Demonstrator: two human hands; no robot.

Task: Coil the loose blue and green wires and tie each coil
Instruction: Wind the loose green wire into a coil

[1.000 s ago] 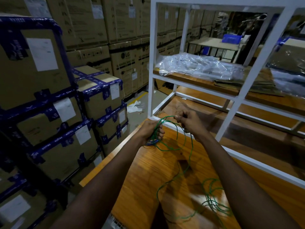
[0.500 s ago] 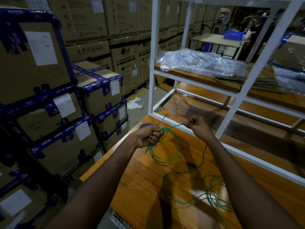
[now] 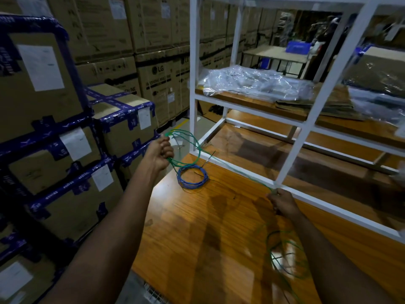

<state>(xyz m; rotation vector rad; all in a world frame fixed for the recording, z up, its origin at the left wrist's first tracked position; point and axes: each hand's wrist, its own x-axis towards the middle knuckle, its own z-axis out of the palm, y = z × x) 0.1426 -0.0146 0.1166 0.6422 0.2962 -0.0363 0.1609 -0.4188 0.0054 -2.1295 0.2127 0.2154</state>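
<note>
Stretching taut between the two hands, the green wire (image 3: 236, 170) runs on a diagonal across the far corner of the worktop (image 3: 197, 227); its far end is at the upper left and its near end at the lower right. The left hand (image 3: 161, 154) is fisted round several green loops already gathered and sits just off the worktop's left edge. The right hand (image 3: 282, 202) pinches the same wire close to the lower rail of the white rack (image 3: 315, 110); the hands are well apart, each clamped on the wire.

The unwound part lies as a loose green tangle (image 3: 285, 257) on the worktop, nearer the person than the right hand and well away from the left. By my reading, the right hand is therefore the one to feed; the next loop calls for carrying the stretched span back along that diagonal to the left fist.

The blue coil (image 3: 191, 185) lies flat on the worktop just below the left hand and under the hanging green loops; a dark strand crosses it, though I cannot tell whether it is tied. A returning loop could snag it.
</note>
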